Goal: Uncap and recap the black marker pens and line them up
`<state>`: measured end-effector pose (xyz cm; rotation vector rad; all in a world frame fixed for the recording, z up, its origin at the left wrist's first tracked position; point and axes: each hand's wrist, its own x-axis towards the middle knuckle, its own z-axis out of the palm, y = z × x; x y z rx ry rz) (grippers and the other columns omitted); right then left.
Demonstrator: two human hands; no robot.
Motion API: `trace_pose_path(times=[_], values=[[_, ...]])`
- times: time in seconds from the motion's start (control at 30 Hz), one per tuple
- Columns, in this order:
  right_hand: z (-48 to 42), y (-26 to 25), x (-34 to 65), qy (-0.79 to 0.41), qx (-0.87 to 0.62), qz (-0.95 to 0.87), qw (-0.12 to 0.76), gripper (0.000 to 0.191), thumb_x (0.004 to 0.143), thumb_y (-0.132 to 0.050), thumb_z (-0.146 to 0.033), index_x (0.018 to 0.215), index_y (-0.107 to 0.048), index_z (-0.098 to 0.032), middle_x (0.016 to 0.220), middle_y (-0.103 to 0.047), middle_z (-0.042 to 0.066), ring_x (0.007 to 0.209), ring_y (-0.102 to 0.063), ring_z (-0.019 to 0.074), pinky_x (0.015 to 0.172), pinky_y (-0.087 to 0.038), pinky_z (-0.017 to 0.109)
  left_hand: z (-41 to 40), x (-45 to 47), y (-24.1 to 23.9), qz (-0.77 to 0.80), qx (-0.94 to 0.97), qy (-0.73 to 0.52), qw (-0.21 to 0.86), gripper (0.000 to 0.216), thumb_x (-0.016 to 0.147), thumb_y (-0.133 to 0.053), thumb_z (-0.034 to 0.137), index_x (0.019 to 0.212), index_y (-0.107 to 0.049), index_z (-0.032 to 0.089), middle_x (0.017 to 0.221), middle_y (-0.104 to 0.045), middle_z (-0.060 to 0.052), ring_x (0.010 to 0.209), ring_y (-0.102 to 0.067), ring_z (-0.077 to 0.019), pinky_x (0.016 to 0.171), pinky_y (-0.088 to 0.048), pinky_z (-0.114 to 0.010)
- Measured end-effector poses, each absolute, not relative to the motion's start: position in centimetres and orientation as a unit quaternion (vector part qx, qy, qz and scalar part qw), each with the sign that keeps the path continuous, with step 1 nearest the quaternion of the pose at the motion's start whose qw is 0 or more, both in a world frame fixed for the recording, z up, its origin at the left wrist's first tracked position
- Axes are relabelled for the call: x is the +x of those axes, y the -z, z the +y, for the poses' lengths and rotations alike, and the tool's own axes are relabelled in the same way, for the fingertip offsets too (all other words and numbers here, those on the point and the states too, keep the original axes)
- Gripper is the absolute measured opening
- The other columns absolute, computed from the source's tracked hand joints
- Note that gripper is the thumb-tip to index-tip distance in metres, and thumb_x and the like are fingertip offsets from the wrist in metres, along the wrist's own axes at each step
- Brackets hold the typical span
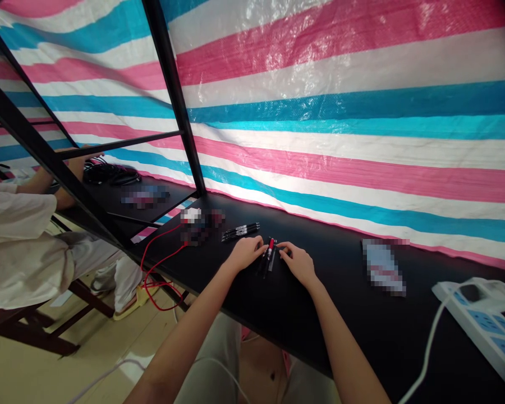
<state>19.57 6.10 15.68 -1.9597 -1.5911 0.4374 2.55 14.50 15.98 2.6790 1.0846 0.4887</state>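
Several pens (269, 255) lie close together on the black table, between my two hands; one has a red part, the others look dark. My left hand (246, 253) is at their left side, fingers bent and the thumb tip at the pens. On the right side is my right hand (298, 261), its fingers curved and apart, with the index fingertip close to the pens' far ends. Whether the fingertips press on the pens is too small to make out. Just beyond my left hand, a row of black pens with pale markings (240, 231) lies side by side.
A blurred item with red cables (162, 230) is at the left table end. Another blurred packet (382, 266) lies to the right, near a white power strip (480, 325). Black frame posts (172, 90) divide this table (294, 320) from another, where a person (21, 241) sits.
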Motion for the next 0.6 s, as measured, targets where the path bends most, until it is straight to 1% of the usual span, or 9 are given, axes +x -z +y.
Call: trace_pose_path(times=[0.13,0.23,0.43,0.6], values=[[6.0,-15.7,19.7,-0.168,-0.728,-0.598,0.289,0.023,0.079,-0.046,-0.028,0.096,-0.061,-0.031,0.076,-0.064,-0.006,0.066,-0.055,0.0121,0.058,-0.033,0.023,15.2,2.2,-15.7,0.462,0.854,-0.239,0.002,0.015,0.084,-0.044,0.03,0.093,-0.048,0.02,0.087,-0.052,-0.004,0.084,-0.048,-0.018,0.071,-0.036,-0.028],[6.0,-15.5,19.9,-0.172,-0.717,-0.606,0.298,0.022,0.079,-0.045,-0.027,0.094,-0.061,-0.031,0.074,-0.063,-0.007,0.063,-0.054,0.0114,0.057,-0.033,0.022,15.6,1.7,-15.2,0.546,0.795,-0.257,-0.06,0.017,0.082,-0.046,0.028,0.097,-0.047,0.02,0.097,-0.047,-0.008,0.092,-0.044,-0.0221,0.073,-0.036,-0.032],[5.8,-15.3,20.1,-0.183,-0.708,-0.608,0.308,0.023,0.078,-0.045,-0.026,0.094,-0.061,-0.029,0.074,-0.064,-0.006,0.063,-0.054,0.012,0.058,-0.034,0.022,15.8,1.4,-14.2,0.63,0.74,-0.23,-0.06,0.02,0.079,-0.051,0.037,0.089,-0.05,0.019,0.095,-0.045,-0.01,0.09,-0.042,-0.0255,0.07,-0.035,-0.035],[5.7,-15.4,20.1,-0.197,-0.706,-0.604,0.313,0.023,0.079,-0.044,-0.028,0.09,-0.063,-0.029,0.074,-0.065,-0.005,0.067,-0.056,0.013,0.059,-0.035,0.023,15.8,1.5,-14.4,0.6,0.764,-0.234,-0.049,0.019,0.08,-0.051,0.038,0.081,-0.053,0.02,0.093,-0.047,-0.008,0.09,-0.042,-0.0244,0.074,-0.033,-0.036]])
